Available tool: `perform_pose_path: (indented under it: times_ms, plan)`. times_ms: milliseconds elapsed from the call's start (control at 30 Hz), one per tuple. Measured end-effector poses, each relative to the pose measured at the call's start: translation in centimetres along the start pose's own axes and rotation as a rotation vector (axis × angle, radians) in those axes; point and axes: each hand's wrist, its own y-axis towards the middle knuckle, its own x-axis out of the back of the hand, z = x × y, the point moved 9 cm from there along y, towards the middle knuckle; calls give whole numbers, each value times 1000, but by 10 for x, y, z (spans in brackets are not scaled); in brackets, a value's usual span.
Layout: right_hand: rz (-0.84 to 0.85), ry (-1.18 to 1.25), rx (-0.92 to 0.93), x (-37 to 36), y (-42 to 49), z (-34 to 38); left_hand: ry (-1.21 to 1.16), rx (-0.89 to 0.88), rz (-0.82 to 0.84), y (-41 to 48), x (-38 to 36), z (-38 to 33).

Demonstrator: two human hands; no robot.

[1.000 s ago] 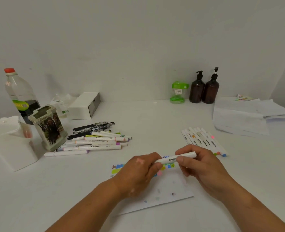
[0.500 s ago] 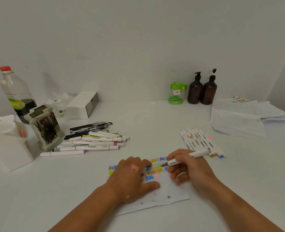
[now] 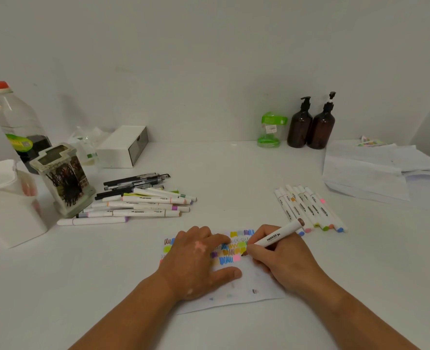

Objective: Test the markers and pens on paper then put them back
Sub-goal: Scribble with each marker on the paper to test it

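A white sheet of paper [image 3: 254, 284] covered with coloured scribbles lies on the table in front of me. My left hand [image 3: 196, 261] rests flat on it, fingers spread, pinning it down. My right hand [image 3: 279, 258] grips a white marker [image 3: 277, 236] with a brown end, its tip touching the paper beside a pink patch. A neat row of capped markers [image 3: 309, 210] lies to the right of the sheet. A loose pile of markers and black pens [image 3: 143, 203] lies to the left.
A patterned pen holder [image 3: 62, 178] and a white box [image 3: 9, 208] stand at the left, with a clear bottle [image 3: 17, 122] behind. A white carton [image 3: 123, 147], green-lidded jar [image 3: 272, 130], two brown pump bottles [image 3: 309, 125] and stacked papers [image 3: 375, 170] line the back and right.
A second ago both hands held the marker above the paper. Since then my left hand dropped flat onto the sheet and my right hand lowered the uncapped tip onto the paper.
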Motion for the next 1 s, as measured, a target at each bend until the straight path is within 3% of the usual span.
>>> perform_pose_path:
  times_ms: [1000]
  plan:
    - [-47,-71,4,3,-1,0,-56,9,-20,-1,-1,1]
